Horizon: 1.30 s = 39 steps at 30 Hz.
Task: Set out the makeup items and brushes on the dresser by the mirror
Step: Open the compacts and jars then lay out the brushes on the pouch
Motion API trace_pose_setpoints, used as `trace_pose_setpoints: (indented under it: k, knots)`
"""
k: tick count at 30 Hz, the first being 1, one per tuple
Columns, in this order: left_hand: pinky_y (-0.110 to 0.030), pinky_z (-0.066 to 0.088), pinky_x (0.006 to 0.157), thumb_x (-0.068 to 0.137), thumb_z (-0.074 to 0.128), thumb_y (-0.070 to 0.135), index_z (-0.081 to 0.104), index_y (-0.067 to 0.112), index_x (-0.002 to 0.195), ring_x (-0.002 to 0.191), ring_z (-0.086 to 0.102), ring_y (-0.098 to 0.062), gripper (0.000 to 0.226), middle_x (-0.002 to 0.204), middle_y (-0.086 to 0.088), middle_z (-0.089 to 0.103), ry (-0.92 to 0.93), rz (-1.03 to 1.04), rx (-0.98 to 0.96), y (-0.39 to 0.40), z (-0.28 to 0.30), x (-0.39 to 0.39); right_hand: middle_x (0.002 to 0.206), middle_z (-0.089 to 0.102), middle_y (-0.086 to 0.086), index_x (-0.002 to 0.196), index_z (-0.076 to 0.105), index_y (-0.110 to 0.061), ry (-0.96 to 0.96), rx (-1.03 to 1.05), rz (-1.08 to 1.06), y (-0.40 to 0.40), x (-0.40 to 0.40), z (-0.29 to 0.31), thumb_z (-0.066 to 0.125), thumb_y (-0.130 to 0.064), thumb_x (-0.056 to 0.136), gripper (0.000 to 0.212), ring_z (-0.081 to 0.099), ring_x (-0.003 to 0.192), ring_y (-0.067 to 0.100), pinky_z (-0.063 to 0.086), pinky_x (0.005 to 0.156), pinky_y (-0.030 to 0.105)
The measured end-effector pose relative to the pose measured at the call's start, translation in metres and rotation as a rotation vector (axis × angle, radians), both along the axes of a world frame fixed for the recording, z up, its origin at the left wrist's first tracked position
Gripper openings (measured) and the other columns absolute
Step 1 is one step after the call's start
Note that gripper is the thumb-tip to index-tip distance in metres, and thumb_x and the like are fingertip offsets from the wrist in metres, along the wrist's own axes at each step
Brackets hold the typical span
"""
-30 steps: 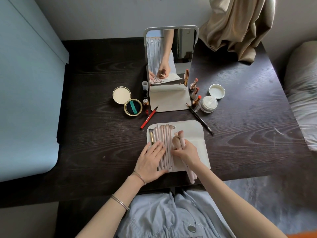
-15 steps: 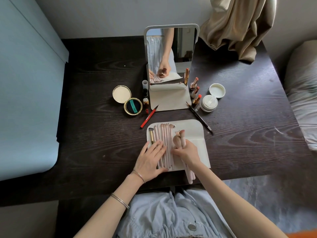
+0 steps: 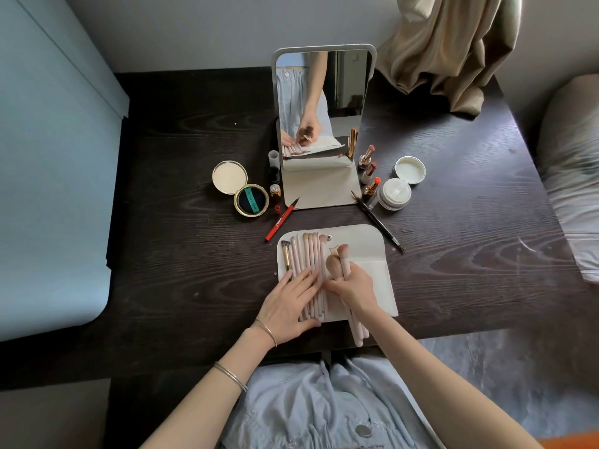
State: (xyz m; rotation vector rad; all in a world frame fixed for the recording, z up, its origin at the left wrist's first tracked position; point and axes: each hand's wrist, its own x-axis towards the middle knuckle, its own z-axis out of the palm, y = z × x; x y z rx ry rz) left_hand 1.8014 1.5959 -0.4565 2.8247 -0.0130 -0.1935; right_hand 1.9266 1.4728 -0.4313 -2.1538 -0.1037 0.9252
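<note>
Pink brushes still gripped by right hand; left hand unmoved.

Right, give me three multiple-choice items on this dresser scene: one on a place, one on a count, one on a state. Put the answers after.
1. Where does the red liner pen lie?
A. Between the open gold compact and the brush pouch
B. Behind the mirror
C. On the powder jar

2. How many uncapped lipsticks stand right of the mirror's base?
A. One
B. Three
C. Six

3. What is the right hand doing?
A. Lying flat on the dresser
B. Holding pink-handled brushes in its grip
C. Hanging off the dresser edge

Answers: 1 A, the pen lies slanted on the wood between compact and pouch. 2 B, three coloured tips show in a row there. 3 B, its fingers curl round the handles, bristles up, while the left hand lies flat on the row of brushes.
</note>
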Motion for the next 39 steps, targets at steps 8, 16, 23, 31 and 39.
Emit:
trace_pose_setpoints:
  k: [8, 16, 23, 31, 39]
  knots:
    - [-0.04, 0.025, 0.114, 0.07, 0.062, 0.061, 0.048, 0.01, 0.135, 0.133, 0.043, -0.02, 0.083, 0.141, -0.007, 0.048, -0.08, -0.018, 0.038, 0.0, -0.002, -0.002, 0.083, 0.061, 0.009, 0.094, 0.054, -0.001, -0.03, -0.038, -0.02, 0.003, -0.006, 0.003, 0.071, -0.018, 0.075, 0.03, 0.057, 0.076, 0.02, 0.048, 0.07, 0.035]
    - [-0.039, 0.021, 0.111, 0.072, 0.055, 0.059, 0.048, 0.01, 0.134, 0.131, 0.045, -0.021, 0.08, 0.139, -0.007, 0.051, -0.093, 0.017, 0.002, -0.003, 0.0, -0.003, 0.083, 0.063, 0.005, 0.092, 0.056, -0.01, -0.068, -0.044, -0.011, 0.007, -0.007, 0.006, 0.067, -0.017, 0.077, 0.019, 0.06, 0.081, 0.02, 0.049, 0.075, 0.034]
    - [-0.042, 0.019, 0.111, 0.074, 0.045, 0.06, 0.046, 0.01, 0.136, 0.134, 0.041, -0.02, 0.08, 0.141, -0.006, 0.049, -0.017, 0.014, -0.04, -0.003, 0.002, -0.002, 0.084, 0.065, 0.007, 0.093, 0.056, -0.007, -0.02, -0.075, -0.065, 0.007, -0.007, 0.001, 0.065, -0.019, 0.074, 0.023, 0.062, 0.081, 0.021, 0.049, 0.072, 0.033]
    - [-0.041, 0.021, 0.111, 0.074, 0.049, 0.061, 0.051, 0.012, 0.132, 0.131, 0.044, -0.017, 0.076, 0.136, -0.001, 0.054, -0.105, 0.052, -0.065, -0.006, 0.005, 0.002, 0.074, 0.056, 0.005, 0.081, 0.052, -0.007, 0.07, 0.052, -0.101, 0.002, 0.0, 0.009, 0.069, -0.013, 0.077, 0.019, 0.053, 0.068, 0.015, 0.044, 0.06, 0.024]
    - [-0.016, 0.048, 0.082, 0.085, 0.065, 0.031, 0.05, 0.019, 0.117, 0.097, 0.057, -0.006, 0.038, 0.107, 0.007, 0.057, 0.027, 0.618, -0.92, -0.022, 0.059, 0.043, 0.071, 0.064, 0.001, 0.094, 0.056, -0.006, 0.63, 0.636, -0.246, -0.004, 0.012, 0.044, 0.056, -0.013, 0.089, 0.009, 0.063, 0.064, 0.01, 0.054, 0.064, 0.024]
